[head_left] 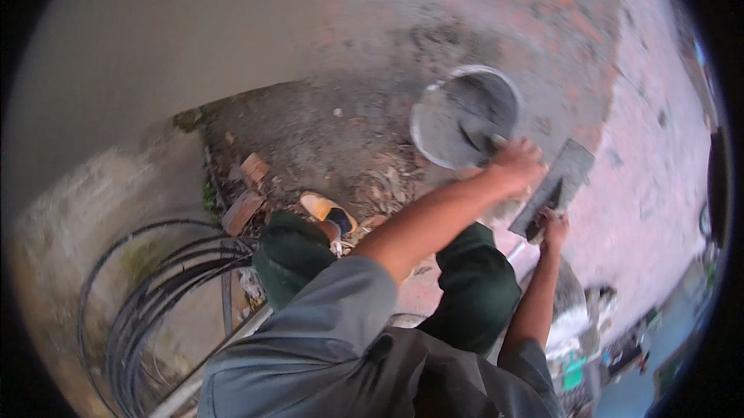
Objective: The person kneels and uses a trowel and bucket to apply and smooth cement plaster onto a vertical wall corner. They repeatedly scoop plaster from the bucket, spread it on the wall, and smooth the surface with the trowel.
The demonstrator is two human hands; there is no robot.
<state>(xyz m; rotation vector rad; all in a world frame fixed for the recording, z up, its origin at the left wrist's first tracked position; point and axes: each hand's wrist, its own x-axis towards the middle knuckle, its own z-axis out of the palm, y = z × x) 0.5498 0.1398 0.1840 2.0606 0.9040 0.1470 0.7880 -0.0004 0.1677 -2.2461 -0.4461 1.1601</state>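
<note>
My left hand is closed around the handle end of a trowel at the near rim of a round bucket. The dark blade of the trowel dips into the bucket, over wet grey mortar. Just to the right, my right hand grips a flat rectangular plastering float by its back. The float is held tilted beside the bucket, grey with mortar. My fingers hide most of both handles.
Dry leaves and rubble lie by my yellow shoe, with broken bricks to its left. Coiled black hose lies at lower left. A grey plastered wall rises ahead; a green object sits at lower right.
</note>
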